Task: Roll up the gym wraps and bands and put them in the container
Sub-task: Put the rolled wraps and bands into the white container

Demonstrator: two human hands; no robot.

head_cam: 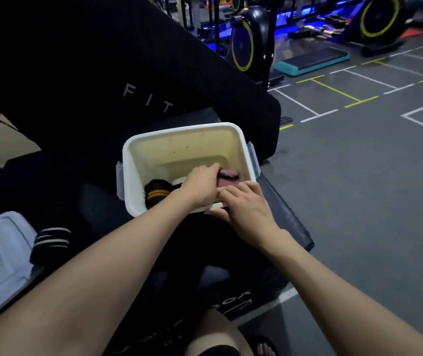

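Left hand: your left hand (201, 185) reaches down inside the white container (138, 160), fingers curled over the maroon rolled band (229, 176), pressing or holding it against the near right corner of the floor.
Right hand: your right hand (246, 208) rests on the near rim of the container with fingers bent over the edge, steadying it; whether the thumb is hooked under the rim, you cannot tell from this view.
Maroon band: it lies low in the container, partly hidden by your left hand, so you cannot see whether the roll is secured.
Black wrap with orange stripes (157, 192): already inside, in the near left corner, just beside your left wrist.
Black wrap with pale stripes (51, 240): lies outside, on the dark surface to your left, beside the pale lid (2, 253).
Risk, unrolling: if you let go of the maroon band too quickly, the roll may spring loose.
Risk, dragging: pulling your left wrist out could brush the orange-striped wrap and loosen it.
Risk, tipping: the container sits on a dark padded bench (282, 217) near its edge; leaning on the near rim could tilt it.
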